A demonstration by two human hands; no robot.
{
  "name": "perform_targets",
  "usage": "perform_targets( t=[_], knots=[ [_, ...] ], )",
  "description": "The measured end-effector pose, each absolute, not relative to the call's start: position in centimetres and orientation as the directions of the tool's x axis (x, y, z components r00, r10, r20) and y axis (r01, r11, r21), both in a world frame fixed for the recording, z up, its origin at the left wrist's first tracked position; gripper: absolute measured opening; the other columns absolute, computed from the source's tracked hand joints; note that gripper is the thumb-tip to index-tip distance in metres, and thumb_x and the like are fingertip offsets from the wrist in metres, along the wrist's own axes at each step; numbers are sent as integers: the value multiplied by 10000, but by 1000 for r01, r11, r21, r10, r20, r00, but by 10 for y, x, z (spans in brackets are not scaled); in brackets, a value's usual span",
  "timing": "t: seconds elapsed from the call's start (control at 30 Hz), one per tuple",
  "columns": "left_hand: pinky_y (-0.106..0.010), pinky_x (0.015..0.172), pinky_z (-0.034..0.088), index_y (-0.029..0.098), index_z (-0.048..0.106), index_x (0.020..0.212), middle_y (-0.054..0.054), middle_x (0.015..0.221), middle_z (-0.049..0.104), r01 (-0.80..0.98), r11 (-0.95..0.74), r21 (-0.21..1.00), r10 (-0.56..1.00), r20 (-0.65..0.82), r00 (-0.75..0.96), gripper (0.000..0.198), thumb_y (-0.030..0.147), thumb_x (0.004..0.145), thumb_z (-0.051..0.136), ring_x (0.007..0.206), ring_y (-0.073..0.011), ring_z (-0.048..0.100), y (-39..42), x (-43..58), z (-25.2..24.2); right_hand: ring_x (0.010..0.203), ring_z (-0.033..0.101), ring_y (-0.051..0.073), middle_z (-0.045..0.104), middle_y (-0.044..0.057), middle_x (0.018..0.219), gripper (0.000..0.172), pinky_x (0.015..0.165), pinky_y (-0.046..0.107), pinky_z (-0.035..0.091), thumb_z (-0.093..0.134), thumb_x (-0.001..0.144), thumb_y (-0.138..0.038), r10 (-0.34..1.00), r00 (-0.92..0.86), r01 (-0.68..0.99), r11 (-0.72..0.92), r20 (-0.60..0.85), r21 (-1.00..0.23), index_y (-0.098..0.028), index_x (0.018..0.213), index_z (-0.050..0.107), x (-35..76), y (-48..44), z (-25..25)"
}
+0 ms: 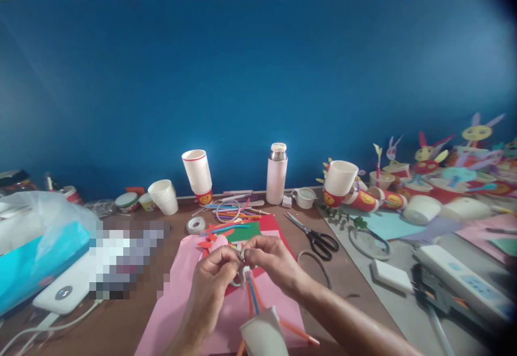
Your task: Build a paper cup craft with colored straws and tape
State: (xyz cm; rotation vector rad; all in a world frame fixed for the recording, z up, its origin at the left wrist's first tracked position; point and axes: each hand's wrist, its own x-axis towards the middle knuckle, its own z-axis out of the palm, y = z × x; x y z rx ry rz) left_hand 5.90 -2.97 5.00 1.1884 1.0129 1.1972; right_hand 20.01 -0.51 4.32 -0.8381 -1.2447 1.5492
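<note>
Above the pink paper point(161, 302), from where I am standing, two bare hands are working tip to tip.

Item: left hand point(210, 281), fingers curling nearly closed, thumb and forefinger pinching a small pale piece point(242, 256).
Item: right hand point(274, 262), likewise nearly closed, its fingertips gripping the same piece from the opposite side.
Item: the piece itself, sitting directly between both sets of fingertips; fingers are hiding its long axis, and neither hand is clearly lying nearer.
Item: blue and orange strips point(253, 291), whitish at the far end, starting just below the pinch and running toward the worker's body, slanting slightly rightward between the wrists; whether they are touching the piece, I cannot tell.
Item: white cup point(264, 334), tilting at the near end of the strips.
Item: scissors point(310, 234), resting beyond the right hand, blades pointing away and leftward.
Item: tape roll point(190, 228), lying beyond the left hand.
Item: green paper point(244, 232), lying past the fingertips.
</note>
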Motion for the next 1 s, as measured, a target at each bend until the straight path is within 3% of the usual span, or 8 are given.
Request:
perform_targets(
  t=[0.27, 0.5, 0.57, 0.67, 0.77, 1.0],
  knots=[
    [-232, 548, 412, 168, 544, 594, 14, 575, 565, -206, 14, 979, 994, 8, 106, 152, 191, 744, 539, 537, -119, 497, -32, 57, 54, 526, 472, 85, 568, -9, 551, 127, 571, 217, 362, 643, 649, -244, 925, -379, -427, -183, -9, -886, -123, 629, 606, 199, -4, 41],
    [-166, 393, 257, 158, 607, 750, 72, 377, 430, -143, -39, 989, 996, 51, 79, 194, 323, 823, 535, 365, -53, 326, -29, 47, 51, 534, 449, 80, 541, -19, 548, 132, 587, 218, 354, 626, 714, -246, 919, -390, -432, -120, 65, -894, -128, 659, 601, 205, -1, 40],
    [-161, 395, 278, 168, 625, 812, 78, 393, 427, -142, -66, 988, 997, 73, 39, 172, 324, 813, 552, 373, -55, 341, -28, 46, 50, 536, 443, 79, 531, -21, 549, 134, 589, 217, 349, 618, 733, -241, 915, -394, -442, -103, 90, -891, -127, 663, 598, 208, 0, 42],
    [-182, 547, 431, 175, 668, 820, -4, 673, 615, -86, -158, 984, 987, 155, -40, 136, 283, 748, 630, 606, -111, 550, -30, 48, 53, 552, 454, 80, 545, -14, 577, 152, 597, 222, 356, 638, 734, -263, 905, -414, -431, -97, 102, -897, -125, 679, 605, 210, -1, 45],
    [-264, 756, 477, 171, 705, 791, -81, 991, 645, -23, -225, 974, 974, 224, -27, 136, 251, 686, 670, 926, -235, 588, -34, 56, 59, 558, 469, 82, 561, -11, 595, 195, 601, 227, 370, 672, 712, -315, 901, -423, -408, -95, 96, -908, -128, 701, 619, 211, -2, 48],
    [-247, 744, 471, 191, 707, 745, -49, 827, 681, 32, -253, 967, 962, 255, -101, 121, 196, 627, 680, 819, -215, 619, -39, 68, 63, 542, 483, 82, 564, -17, 577, 243, 581, 225, 380, 680, 701, -368, 896, -429, -373, -61, 114, -926, -134, 695, 618, 210, -5, 51]
  ],
)
